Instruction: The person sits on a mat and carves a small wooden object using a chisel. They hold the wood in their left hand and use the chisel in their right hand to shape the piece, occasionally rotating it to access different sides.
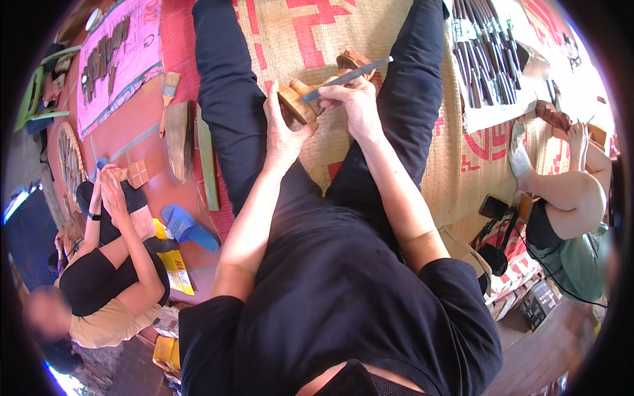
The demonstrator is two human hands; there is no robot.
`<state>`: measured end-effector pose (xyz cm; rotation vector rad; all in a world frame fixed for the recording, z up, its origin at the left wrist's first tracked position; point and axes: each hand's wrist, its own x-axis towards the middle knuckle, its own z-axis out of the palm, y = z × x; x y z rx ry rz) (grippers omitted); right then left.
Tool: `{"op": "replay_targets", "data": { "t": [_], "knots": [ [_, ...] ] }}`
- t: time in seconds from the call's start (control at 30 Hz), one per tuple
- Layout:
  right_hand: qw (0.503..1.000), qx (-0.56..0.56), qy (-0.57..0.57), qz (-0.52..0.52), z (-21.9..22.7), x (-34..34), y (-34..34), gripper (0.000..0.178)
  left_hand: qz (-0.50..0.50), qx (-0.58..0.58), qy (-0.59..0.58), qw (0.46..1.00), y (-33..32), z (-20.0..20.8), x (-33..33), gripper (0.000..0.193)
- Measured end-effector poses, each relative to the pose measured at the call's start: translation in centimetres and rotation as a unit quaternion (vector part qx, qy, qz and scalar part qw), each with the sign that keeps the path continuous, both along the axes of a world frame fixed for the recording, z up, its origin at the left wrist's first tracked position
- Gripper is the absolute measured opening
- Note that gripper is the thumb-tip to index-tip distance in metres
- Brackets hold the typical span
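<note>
Between my spread legs I hold a turned or carved wooden piece (298, 103), light brown with a round disc-like end. My left hand (285, 140) grips that end, thumb and fingers around its rim. In my right hand (356, 105) is a slim flat grey metal chisel (357, 71), pinched by the fingers and slanting up to the right. Its lower end touches or lies just over the wood near the disc. A rounder, carved wooden part (353, 60) shows beyond my right hand; whether it joins the held piece is partly hidden by the hand.
A patterned woven mat (290, 30) lies under my legs. Rows of carving tools rest on a white cloth (492, 115) at right and a pink cloth (148, 46) at left. A brush (170, 86), wood slab (178, 142) and blue sandal (188, 226) lie left. People sit both sides.
</note>
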<state>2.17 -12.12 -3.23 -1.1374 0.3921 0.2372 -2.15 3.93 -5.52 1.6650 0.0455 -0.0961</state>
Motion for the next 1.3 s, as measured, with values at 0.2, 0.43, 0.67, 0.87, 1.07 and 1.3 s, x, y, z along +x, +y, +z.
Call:
{"op": "replay_targets", "data": {
  "t": [0.2,0.43,0.67,0.87,1.07,1.3],
  "knots": [
    [0.997,-0.077,-0.014,-0.024,-0.2,-0.3,-0.3,0.013,-0.008,0.060,-0.017,0.998,0.0,0.7,0.0,0.109],
    [0.999,-0.037,-0.003,0.031,0.2,-0.7,-0.1,0.011,0.002,0.032,-0.010,0.999,-0.1,0.7,0.1,0.108],
    [1.000,-0.012,-0.007,-0.006,0.5,-0.5,-0.5,0.013,-0.004,0.018,-0.007,1.000,0.1,0.1,0.0,0.109],
    [1.000,-0.026,-0.013,-0.007,-0.3,-0.5,-0.8,0.013,-0.009,0.048,-0.015,0.999,0.3,0.3,0.1,0.109],
    [1.000,0.000,-0.008,0.023,0.2,-0.8,-0.4,0.013,0.001,-0.038,0.011,0.999,0.2,0.0,0.1,0.109],
    [0.999,-0.012,-0.009,-0.030,-0.2,-0.8,-0.6,0.012,-0.012,0.044,-0.013,0.999,0.3,-0.2,0.2,0.109]
  ]
}}
